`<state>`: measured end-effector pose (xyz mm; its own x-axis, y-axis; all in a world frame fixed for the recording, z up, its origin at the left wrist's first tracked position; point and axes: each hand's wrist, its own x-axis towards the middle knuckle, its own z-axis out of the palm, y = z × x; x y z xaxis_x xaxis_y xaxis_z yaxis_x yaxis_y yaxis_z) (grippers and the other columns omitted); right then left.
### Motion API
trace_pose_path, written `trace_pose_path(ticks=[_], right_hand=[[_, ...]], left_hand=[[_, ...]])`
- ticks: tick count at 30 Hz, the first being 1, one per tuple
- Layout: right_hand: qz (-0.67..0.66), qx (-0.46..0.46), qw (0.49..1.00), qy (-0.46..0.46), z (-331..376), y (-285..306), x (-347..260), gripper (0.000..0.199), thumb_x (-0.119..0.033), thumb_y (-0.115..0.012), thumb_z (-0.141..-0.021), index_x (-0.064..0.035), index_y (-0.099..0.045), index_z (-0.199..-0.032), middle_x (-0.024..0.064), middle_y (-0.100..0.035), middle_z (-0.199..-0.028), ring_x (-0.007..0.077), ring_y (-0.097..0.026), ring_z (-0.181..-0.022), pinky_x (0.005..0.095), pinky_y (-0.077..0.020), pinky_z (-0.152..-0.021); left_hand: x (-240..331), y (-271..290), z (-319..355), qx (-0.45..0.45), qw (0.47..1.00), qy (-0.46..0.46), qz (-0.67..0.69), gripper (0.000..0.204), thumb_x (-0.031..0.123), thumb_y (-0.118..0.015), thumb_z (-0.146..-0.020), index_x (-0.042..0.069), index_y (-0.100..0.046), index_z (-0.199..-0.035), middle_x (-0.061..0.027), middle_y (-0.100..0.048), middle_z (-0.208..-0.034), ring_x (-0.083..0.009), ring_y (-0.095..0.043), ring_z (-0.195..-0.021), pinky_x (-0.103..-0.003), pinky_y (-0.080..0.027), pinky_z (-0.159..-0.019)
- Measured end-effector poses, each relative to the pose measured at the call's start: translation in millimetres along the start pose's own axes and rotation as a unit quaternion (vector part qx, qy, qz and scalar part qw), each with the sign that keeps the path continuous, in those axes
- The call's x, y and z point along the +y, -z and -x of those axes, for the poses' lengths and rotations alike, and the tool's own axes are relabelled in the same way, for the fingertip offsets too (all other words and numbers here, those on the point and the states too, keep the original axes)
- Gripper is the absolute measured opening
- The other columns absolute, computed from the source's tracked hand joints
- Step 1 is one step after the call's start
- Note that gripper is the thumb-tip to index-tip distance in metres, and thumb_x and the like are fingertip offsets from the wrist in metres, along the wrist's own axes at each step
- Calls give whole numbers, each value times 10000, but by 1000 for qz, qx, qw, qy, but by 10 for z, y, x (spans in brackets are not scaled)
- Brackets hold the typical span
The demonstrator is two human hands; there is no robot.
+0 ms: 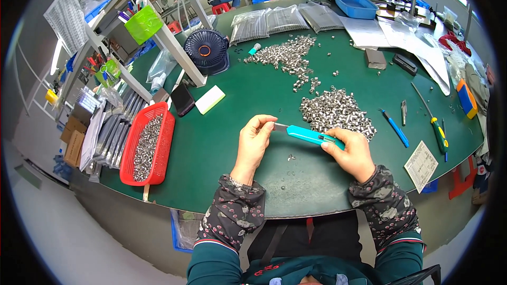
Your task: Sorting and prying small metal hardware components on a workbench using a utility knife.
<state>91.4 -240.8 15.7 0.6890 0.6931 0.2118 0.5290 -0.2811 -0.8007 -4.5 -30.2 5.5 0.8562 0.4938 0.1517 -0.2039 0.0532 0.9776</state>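
Above the near part of the green table, my right hand [353, 152] grips a turquoise utility knife [311, 135] with its blade pointing left. The blade meets the fingertips of my left hand [253, 146], where thumb and forefinger are pinched together. What they pinch is mostly hidden; it looks small and metallic. Just beyond the knife lies a heap of small silver metal rings [338, 111]. A looser spread of similar rings [288, 55] reaches farther back. A few tiny bits [291, 157] rest on the tabletop below the knife.
At left stand a red basket [170, 140] of metal parts, a phone [182, 100], a white-green block [210, 100] and a black fan [207, 51]. At right lie a blue pen-like tool [396, 129], a screwdriver [439, 134] and a paper slip [421, 166]. Bagged tubes [285, 19] and a blue tray [355, 6] sit behind.
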Motion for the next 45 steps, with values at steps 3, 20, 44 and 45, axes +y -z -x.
trace_pose_path(ticks=[3, 20, 44, 45], right_hand=[[118, 157, 966, 168, 35, -67, -39, 234, -210, -649, -735, -50, -610, -902, 104, -592, -703, 266, -579, -596, 343, -450, -542], [59, 106, 986, 114, 9, -26, 13, 258, -235, -642, -732, -45, -625, -906, 122, -616, -750, 274, -599, -643, 347, -465, -589], [-41, 271, 947, 165, -63, 22, 40, 247, -179, -653, -742, -23, -596, -925, 130, -616, -799, 264, -614, -679, 315, -480, -586], [-40, 267, 949, 163, -70, 28, 32, 247, -177, -655, -741, -22, -596, -923, 131, -617, -799, 265, -614, -679, 315, -480, -586]], left_hand=[[-14, -20, -3, 26, 999, 16, 29, 137, 100, -518, -881, 15, -551, -984, -4, -528, -751, 10, -292, -458, -145, -211, -377], [-5, -26, -1, 23, 998, 25, 60, 139, 100, -502, -887, 9, -545, -984, -24, -524, -771, -8, -326, -491, -145, -243, -388], [-164, -790, 111, -127, 835, -167, -509, 104, 98, -632, -725, 44, -594, -806, -97, -550, -786, -278, -577, -717, -378, -461, -639], [-170, -750, 91, -136, 866, -158, -455, 114, 102, -622, -753, 30, -577, -829, -76, -532, -751, -210, -541, -649, -328, -438, -565]])
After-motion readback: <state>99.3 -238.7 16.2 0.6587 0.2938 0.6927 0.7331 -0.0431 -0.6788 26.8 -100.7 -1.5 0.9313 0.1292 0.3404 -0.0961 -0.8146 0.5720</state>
